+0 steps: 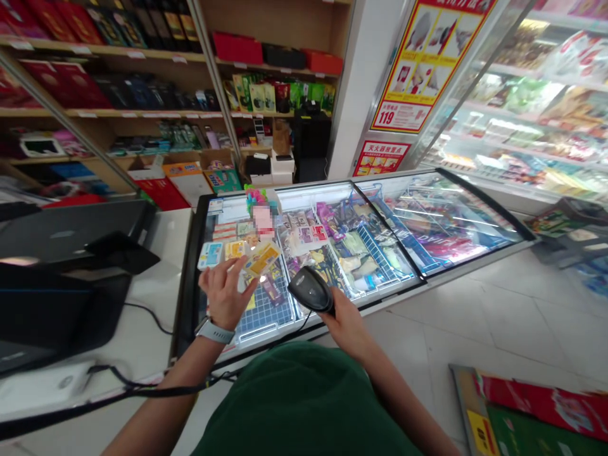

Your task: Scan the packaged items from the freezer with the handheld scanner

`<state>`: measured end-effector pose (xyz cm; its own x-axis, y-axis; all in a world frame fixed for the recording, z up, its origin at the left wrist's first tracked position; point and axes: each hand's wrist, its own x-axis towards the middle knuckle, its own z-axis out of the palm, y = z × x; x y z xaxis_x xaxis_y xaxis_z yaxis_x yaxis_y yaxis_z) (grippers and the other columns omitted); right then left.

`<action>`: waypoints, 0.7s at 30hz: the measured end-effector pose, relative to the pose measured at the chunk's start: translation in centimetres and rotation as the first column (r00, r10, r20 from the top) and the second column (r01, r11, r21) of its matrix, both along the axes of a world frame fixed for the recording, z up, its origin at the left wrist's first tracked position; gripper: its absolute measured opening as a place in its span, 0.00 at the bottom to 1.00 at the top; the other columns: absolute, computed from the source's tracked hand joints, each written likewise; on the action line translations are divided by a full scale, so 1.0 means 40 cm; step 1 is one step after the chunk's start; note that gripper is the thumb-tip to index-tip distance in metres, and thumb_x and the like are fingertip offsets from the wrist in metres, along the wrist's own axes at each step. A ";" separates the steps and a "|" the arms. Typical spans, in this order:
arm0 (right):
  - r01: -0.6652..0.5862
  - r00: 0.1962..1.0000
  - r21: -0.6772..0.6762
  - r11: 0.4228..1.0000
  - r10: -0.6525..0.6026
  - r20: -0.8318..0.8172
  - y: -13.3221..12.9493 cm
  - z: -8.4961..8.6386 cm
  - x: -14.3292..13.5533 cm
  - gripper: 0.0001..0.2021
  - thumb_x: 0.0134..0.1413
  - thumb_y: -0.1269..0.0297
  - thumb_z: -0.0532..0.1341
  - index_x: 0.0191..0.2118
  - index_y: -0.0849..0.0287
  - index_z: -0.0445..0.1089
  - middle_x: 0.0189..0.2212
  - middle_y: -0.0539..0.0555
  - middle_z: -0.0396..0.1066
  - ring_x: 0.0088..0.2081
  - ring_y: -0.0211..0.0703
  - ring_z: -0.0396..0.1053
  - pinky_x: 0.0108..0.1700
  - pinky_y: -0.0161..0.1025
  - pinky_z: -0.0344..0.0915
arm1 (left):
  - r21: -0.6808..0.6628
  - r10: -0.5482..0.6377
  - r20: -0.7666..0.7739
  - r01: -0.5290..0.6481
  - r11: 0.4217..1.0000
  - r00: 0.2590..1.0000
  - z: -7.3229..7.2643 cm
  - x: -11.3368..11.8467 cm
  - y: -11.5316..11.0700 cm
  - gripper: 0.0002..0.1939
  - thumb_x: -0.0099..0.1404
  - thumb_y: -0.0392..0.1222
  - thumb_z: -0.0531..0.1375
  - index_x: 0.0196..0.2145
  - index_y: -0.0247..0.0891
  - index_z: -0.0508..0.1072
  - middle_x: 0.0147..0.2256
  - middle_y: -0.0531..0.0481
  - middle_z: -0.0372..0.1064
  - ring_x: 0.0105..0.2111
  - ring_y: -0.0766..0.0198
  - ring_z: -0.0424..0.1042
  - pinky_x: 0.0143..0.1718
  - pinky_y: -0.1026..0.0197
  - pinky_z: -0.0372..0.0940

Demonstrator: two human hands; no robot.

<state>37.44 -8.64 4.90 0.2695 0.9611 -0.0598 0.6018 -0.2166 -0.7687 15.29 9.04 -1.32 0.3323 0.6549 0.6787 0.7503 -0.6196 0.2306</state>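
Observation:
My left hand (223, 291), with a watch (215, 330) on its wrist, is over the left end of a glass-topped chest freezer (332, 304). A small yellow packet (264, 258) is pinched tilted between its thumb and fingers. Just beyond that hand lie a blue-and-white pack (211, 255) and another yellow pack (235, 249). My right hand (346, 320) is wrapped round the handle of a black barcode scanner (311, 290), whose head points left towards the packet. The scanner's cable runs down to the left.
A counter (164, 278) with black devices (71, 234) stands on the left. Shelves (156, 114) of boxes line the back; a refrigerated display (522, 120) is at right. A colourful item (256, 197), partly blurred out, is at the freezer's far edge. Boxes (536, 411) sit at lower right.

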 end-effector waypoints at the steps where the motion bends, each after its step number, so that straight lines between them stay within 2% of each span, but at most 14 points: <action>1: -0.012 1.000 -0.002 1.000 0.012 0.003 0.002 0.003 -0.003 0.10 0.56 0.73 0.58 0.44 0.59 0.63 0.41 0.57 0.69 0.45 0.49 0.66 0.47 0.43 0.62 | 0.007 0.005 0.003 -0.005 1.000 1.000 -0.001 -0.005 -0.002 0.28 0.59 0.51 0.64 0.56 0.43 0.68 0.50 0.43 0.70 0.50 0.52 0.68 0.60 0.46 0.46; 9: -0.067 0.998 0.022 0.997 0.067 0.016 0.007 -0.002 -0.007 0.09 0.56 0.73 0.57 0.43 0.58 0.63 0.41 0.56 0.68 0.44 0.47 0.66 0.47 0.42 0.61 | -0.029 0.056 0.012 -0.056 0.998 0.998 -0.018 -0.026 -0.005 0.28 0.59 0.53 0.64 0.55 0.43 0.69 0.50 0.43 0.71 0.50 0.52 0.68 0.61 0.46 0.45; 21: -0.070 0.998 0.009 0.998 0.070 0.004 0.008 -0.006 -0.003 0.10 0.56 0.73 0.57 0.44 0.58 0.63 0.42 0.57 0.68 0.45 0.48 0.65 0.48 0.43 0.61 | -0.067 0.070 0.024 -0.069 0.995 0.997 -0.020 -0.014 -0.011 0.28 0.58 0.53 0.64 0.55 0.43 0.69 0.50 0.43 0.70 0.50 0.52 0.67 0.61 0.46 0.45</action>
<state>37.33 -8.33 4.65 0.2021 0.9781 -0.0499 0.6182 -0.1669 -0.7681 14.73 8.60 -2.13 0.2669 0.7193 0.6413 0.7842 -0.5489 0.2893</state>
